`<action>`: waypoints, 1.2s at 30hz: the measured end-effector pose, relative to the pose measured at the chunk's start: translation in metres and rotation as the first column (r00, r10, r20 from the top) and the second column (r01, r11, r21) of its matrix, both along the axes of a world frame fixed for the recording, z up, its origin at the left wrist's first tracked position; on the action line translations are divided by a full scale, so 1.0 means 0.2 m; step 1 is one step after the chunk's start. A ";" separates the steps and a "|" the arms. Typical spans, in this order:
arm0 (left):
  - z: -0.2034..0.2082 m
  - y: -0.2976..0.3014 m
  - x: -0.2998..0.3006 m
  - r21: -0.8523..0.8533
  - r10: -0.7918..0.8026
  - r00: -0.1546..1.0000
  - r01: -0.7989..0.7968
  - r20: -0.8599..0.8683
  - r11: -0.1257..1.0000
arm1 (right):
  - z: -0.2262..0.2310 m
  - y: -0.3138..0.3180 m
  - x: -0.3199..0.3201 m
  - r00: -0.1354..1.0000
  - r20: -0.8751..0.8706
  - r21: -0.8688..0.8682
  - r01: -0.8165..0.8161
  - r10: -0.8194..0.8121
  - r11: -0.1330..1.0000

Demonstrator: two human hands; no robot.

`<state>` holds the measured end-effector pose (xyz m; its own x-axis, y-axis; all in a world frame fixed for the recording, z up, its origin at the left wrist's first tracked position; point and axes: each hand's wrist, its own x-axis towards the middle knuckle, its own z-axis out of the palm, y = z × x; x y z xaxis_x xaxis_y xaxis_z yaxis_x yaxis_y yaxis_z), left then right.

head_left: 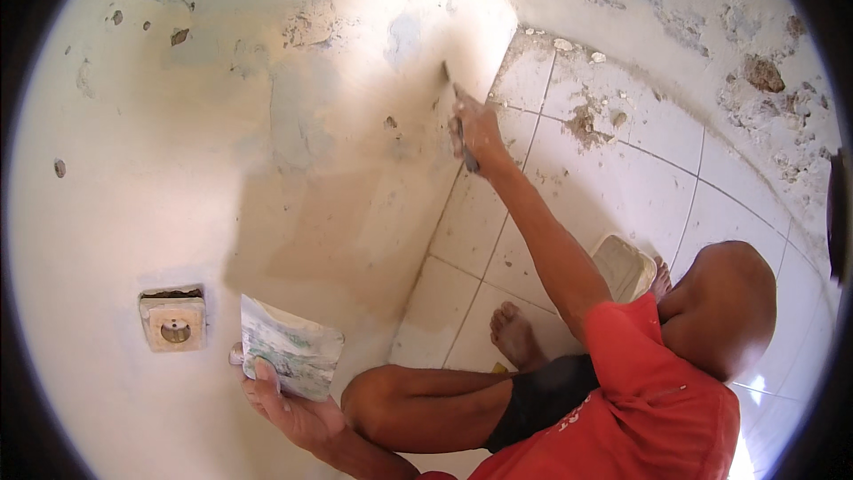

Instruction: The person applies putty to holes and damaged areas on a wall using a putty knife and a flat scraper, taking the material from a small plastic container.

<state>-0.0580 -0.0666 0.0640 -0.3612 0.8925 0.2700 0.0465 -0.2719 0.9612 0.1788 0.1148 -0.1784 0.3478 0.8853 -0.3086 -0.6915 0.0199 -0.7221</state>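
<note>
Wall (178,196): off-white, pitted, grey patches (302,116), flaked; socket (176,324) fitted. Floor (569,191): white tiles, dark joints, crumbs (562,44) along far edge; tub (633,246) beside foot (661,277). Right hand (480,132): closed round scraper (470,160), blade by wall, near corner (516,20). Left hand (298,416): grasping streaked plate (293,348) near socket.

Floor (613,187), of pale tiles with dark joints: bore one whitish, round-cornered tub (633,247); two bare feet (518,336); pale chips (562,44) at its far edge; scattered brownish crumbs (586,127).
</note>
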 end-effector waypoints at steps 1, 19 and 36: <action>0.00 0.01 -0.01 0.005 0.004 1.000 -0.004 -0.004 1.000 | 0.02 -0.02 -0.02 0.999 -0.036 0.062 -0.009 0.011 0.998; -0.02 0.08 -0.07 -0.056 -0.147 0.988 0.145 -0.046 0.988 | 0.05 0.06 -0.03 0.989 -0.143 -0.062 0.039 -0.048 0.997; -0.01 0.08 -0.04 -0.040 -0.072 0.997 0.072 0.004 0.997 | 0.21 -0.16 -0.25 0.973 0.228 0.132 -0.068 0.036 0.989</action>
<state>-0.0667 -0.0503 0.0618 -0.2963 0.9264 0.2323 0.0257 -0.2354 0.9716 0.1293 0.0829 -0.1359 0.3466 0.9325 -0.1019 -0.5148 0.0983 -0.8516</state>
